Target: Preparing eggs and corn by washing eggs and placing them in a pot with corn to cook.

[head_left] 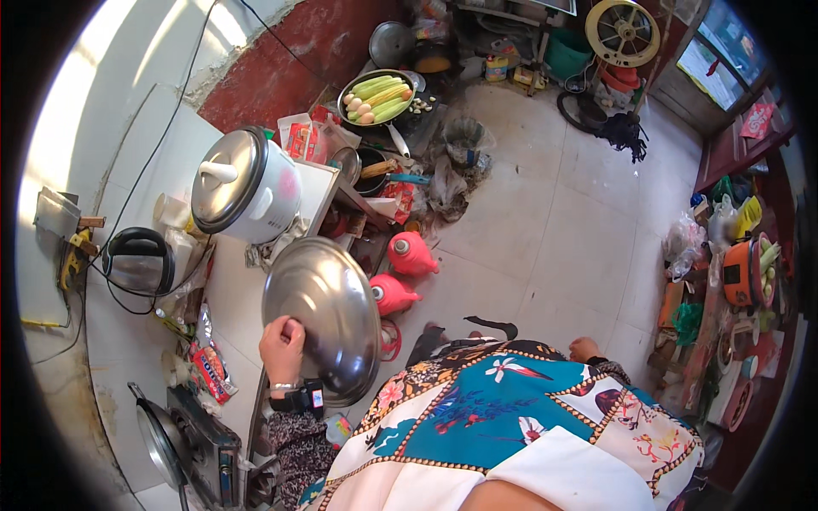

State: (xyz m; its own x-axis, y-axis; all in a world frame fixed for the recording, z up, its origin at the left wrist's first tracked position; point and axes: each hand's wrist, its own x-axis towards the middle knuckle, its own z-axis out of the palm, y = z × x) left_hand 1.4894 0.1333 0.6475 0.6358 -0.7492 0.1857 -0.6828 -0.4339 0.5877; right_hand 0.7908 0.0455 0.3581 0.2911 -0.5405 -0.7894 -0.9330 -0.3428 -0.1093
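Observation:
My left hand (282,350) grips a large round stainless steel lid (339,300) by the middle of its face, where the fingers hide the knob. The lid is tilted nearly on edge beside the white counter (239,313). On the far side of my floral patterned garment, my right hand (583,350) hangs low over the tiled floor, its fingers partly hidden. Behind the lid stands a large white rice cooker (278,191) with its metal lid on. Two pink vacuum flasks (412,253) are on the floor just past the lid's right edge.
A frying pan (391,80) holds corn cobs and eggs on the far stove. An electric kettle (137,262) with trailing cords and a gas stove (204,441) line the left. Bags and an orange pot (737,274) crowd the right. A mop (629,131) stands at the back.

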